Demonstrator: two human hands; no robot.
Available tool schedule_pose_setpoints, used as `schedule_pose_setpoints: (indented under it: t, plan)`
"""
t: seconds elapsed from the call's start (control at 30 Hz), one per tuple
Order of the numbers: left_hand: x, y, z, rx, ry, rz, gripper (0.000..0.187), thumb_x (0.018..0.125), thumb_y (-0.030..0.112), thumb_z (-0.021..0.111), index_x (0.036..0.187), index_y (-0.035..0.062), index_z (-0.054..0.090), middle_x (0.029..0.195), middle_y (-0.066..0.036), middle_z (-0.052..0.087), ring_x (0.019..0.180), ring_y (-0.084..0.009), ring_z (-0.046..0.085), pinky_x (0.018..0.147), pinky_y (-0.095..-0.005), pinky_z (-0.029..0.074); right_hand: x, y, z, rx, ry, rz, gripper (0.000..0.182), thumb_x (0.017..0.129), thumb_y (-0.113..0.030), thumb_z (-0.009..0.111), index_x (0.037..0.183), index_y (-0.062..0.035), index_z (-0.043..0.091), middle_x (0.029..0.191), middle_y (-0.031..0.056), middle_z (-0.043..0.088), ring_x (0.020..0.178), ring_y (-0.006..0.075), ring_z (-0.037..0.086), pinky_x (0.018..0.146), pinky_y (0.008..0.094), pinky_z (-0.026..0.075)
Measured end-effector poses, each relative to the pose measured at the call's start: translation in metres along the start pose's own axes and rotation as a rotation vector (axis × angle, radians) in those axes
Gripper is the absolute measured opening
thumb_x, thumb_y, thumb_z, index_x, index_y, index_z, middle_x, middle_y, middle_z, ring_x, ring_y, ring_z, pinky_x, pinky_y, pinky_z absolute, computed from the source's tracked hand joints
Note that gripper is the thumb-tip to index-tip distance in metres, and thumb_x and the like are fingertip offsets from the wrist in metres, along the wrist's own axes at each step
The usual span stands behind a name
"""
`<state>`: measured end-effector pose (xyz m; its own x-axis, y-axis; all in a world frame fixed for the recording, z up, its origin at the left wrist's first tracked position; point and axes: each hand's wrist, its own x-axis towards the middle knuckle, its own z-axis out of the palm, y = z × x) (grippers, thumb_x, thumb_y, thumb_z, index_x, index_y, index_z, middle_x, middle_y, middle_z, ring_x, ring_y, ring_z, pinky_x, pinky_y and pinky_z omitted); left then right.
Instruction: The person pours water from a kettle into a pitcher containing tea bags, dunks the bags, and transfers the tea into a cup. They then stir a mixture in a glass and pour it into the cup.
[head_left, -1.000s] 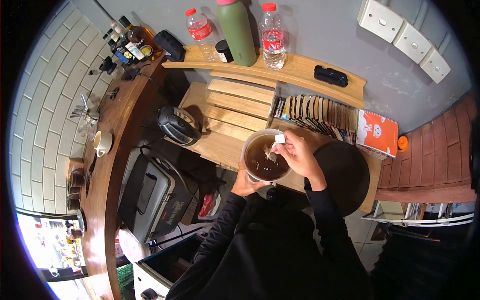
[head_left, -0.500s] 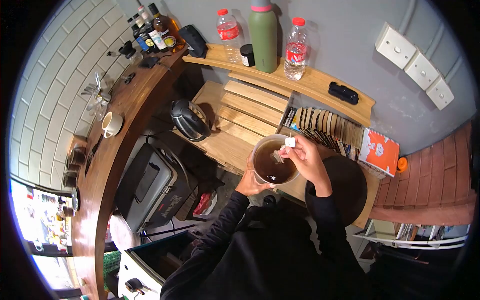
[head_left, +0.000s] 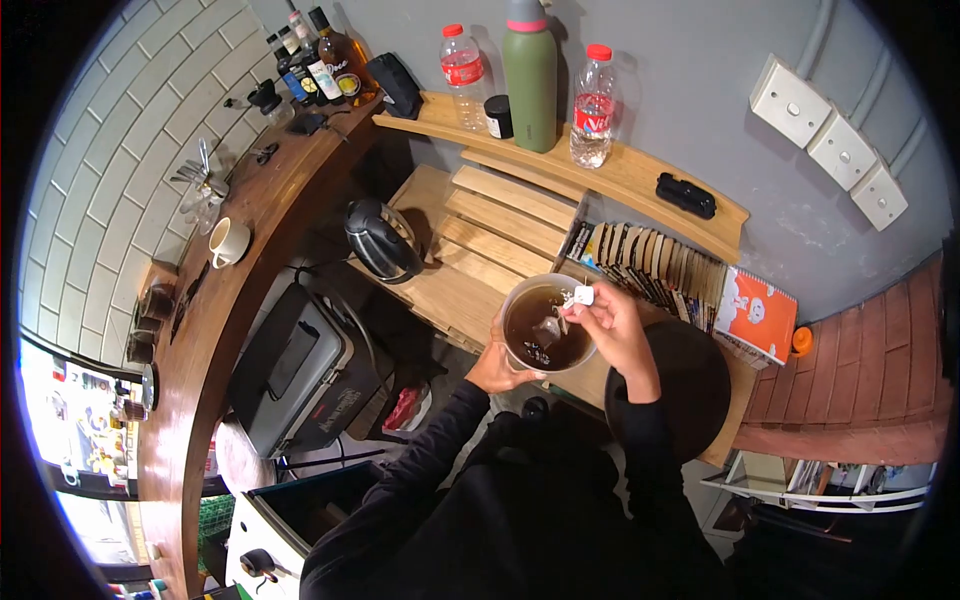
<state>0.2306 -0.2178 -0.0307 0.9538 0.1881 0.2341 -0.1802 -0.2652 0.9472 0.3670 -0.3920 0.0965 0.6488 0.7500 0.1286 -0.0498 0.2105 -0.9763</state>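
We see a round, pale-rimmed tub [head_left: 521, 286], roughly upright, with brown liquid [head_left: 523, 322] inside. Near its middle we see a pale tea bag [head_left: 547, 331], its small white tag [head_left: 584, 295] above the tub's far right edge.

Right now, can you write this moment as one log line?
left hand: holds round tub; right hand: pinches white tag; brown liquid: in tub; teabag: in tub, depth unclear; electric kettle: untouched

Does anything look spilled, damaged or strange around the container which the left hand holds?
Nothing looks plainly wrong. The left hand cradles the container, the right hand pinches the white tag above the brown liquid, and no spill shows. Only pale spots on the liquid catch the eye; I cannot tell glints from floating bits.
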Motion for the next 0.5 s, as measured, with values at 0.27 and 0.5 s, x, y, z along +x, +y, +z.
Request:
schedule_pose_setpoints:
  t: [0.27,0.5]
  plan:
    - [0.000,0.003,-0.001,-0.016,-0.053,-0.044,0.126,0.062,0.026,0.093,0.149,0.0039,0.005,0.147,-0.020,0.032,0.138,-0.0301,0.034,0.114,-0.0421,0.030,-0.003,-0.027,0.008,0.002,-0.009,-0.101,0.010,0.096,0.000,0.056,0.104,0.0055,0.054,0.100,0.0101,0.065,0.097,0.0153,0.066,0.088,0.0293,0.054]
    - [-0.001,0.005,0.002,-0.082,0.001,-0.006,0.105,0.066,0.023,0.090,0.145,-0.0013,0.025,0.139,-0.016,0.045,0.130,-0.0259,0.044,0.109,-0.0402,0.035,-0.010,0.000,0.004,-0.091,0.005,-0.023,0.012,0.096,-0.001,0.056,0.106,0.0065,0.054,0.098,0.0114,0.065,0.094,0.0154,0.066,0.086,0.0285,0.054]
